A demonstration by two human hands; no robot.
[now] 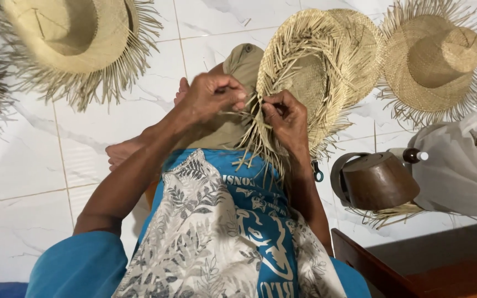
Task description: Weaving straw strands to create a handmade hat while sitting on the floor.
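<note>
An unfinished straw hat (305, 77) stands on edge on my lap, its brim fringed with loose straw strands (258, 146). My left hand (211, 96) pinches strands at the brim's near edge. Just to its right, my right hand (288, 116) grips the same edge with fingers closed on the straw. Both hands almost touch. My knees in khaki cloth (241, 63) rise behind the hat, and a bare foot (120, 152) rests on the white tiled floor (45, 160).
A finished fringed straw hat (75, 36) lies on the floor upper left, another (437, 60) upper right. A brown wooden hat block (379, 179) sits at right beside a small bottle (415, 156) and white cloth (465, 165). Dark wooden furniture (415, 265) fills the lower right.
</note>
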